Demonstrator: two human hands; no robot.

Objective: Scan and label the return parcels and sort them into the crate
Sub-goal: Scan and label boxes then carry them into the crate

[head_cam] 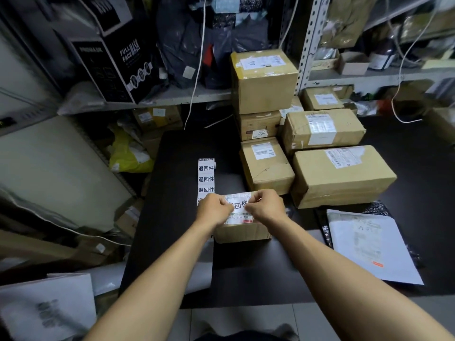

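Both hands cover much of the small parcel's [242, 232] top; of the sticker [237, 206] only part of its print shows between the fingers; small print on the shipping label beneath is unreadable; the label strip's [206, 178] near end is hidden behind the left hand [213, 210]; stacked boxes' [264, 81] labels are too small to read; the mailer [46, 306] at lower left is cut by the edge, its print blurred.

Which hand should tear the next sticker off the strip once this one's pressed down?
Left, probably. The white strip of printed stickers lies on the black table just beyond the left hand. The right hand sits across the small brown cardboard parcel, so it could hold that.
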